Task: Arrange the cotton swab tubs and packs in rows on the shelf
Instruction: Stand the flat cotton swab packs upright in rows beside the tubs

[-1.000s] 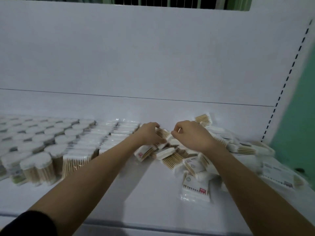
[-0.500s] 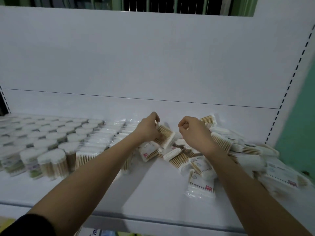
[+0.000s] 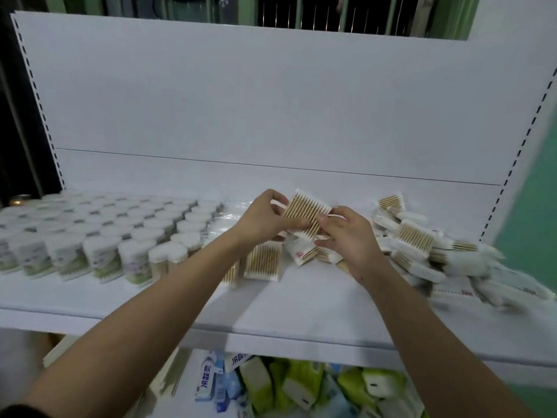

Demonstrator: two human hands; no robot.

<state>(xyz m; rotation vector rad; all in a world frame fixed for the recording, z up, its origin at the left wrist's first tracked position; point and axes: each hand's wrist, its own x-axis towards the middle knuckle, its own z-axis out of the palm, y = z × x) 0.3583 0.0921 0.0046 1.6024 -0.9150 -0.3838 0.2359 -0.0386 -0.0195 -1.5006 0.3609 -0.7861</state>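
Shop: stocked retail shelf (image 3: 301, 303)

blurred packs (image 3: 494, 285) at right, tub labels (image 3: 36, 260) unreadable

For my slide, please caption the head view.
Both hands hold one cotton swab pack above the shelf, between rowed tubs and loose packs.

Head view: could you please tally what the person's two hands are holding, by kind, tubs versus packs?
Tubs: 0; the tubs all stand on the shelf.
Packs: 1; the cotton swab pack, gripped by the left hand and the right hand.
Total: 1
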